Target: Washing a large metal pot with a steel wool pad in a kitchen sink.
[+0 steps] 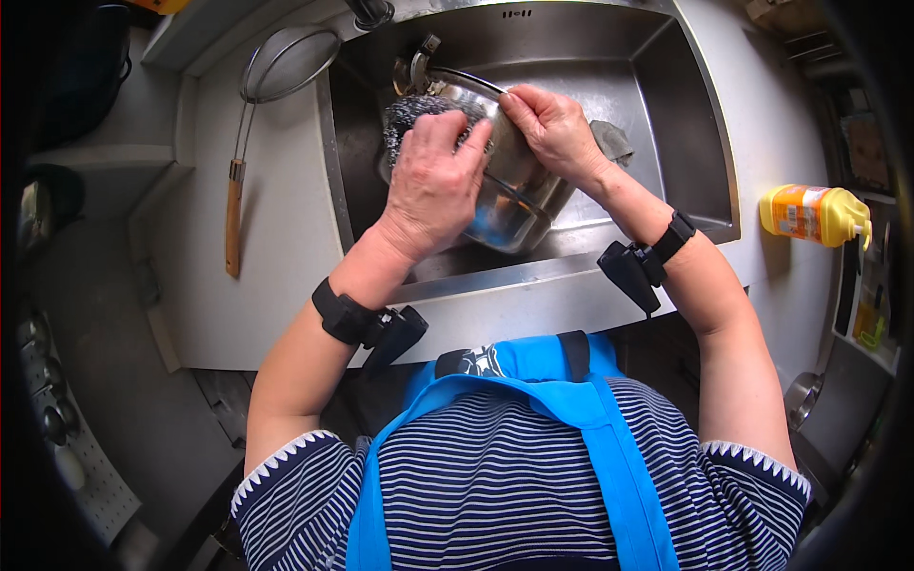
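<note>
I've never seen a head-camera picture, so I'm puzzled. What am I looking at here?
No machine here: a person's bare hands, seen from above by a wide fisheye camera worn on the head. The left hand holds a silvery metal-wire scourer against a shiny steel pot; the right hand grips the pot's rim, at a rectangular steel sink. On the white counter are a wooden-handled round wire-mesh strainer, left, and a yellow pump bottle with an orange label, right.

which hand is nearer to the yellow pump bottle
Right. The right hand holds the steel pot by its rim, the yellow pump bottle off to the right; the left hand is farther left, with the metal scrubber.
</note>
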`<state>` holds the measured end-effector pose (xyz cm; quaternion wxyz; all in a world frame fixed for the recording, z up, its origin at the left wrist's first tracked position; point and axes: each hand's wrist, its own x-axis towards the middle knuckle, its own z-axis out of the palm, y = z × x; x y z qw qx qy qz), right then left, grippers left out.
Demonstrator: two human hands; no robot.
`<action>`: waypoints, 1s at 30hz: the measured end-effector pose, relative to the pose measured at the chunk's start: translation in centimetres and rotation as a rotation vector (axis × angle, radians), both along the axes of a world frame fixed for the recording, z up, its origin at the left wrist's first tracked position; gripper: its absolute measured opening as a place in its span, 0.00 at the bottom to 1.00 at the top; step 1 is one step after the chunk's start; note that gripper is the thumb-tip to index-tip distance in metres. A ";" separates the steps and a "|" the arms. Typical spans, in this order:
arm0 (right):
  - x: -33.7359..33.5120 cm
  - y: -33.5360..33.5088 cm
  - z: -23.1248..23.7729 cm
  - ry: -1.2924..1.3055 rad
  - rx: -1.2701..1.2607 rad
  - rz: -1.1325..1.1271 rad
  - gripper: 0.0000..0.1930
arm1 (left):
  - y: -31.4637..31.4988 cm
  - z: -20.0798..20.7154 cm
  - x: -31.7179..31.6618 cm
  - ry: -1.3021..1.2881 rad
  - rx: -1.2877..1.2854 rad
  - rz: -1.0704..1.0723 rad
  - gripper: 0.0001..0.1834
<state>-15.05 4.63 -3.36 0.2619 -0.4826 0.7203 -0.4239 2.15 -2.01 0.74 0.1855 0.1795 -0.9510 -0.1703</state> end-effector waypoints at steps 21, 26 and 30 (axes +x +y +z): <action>0.1 0.8 0.5 -0.012 -0.004 0.027 0.11 | -9.4 -2.5 0.7 0.466 1.013 0.581 0.11; 0.0 1.0 0.2 -0.029 -0.007 0.020 0.11 | -5.9 -1.9 1.2 -0.044 0.366 0.386 0.15; -0.1 1.0 0.4 -0.016 -0.014 0.010 0.11 | -7.1 -1.1 3.5 -0.060 0.560 0.391 0.10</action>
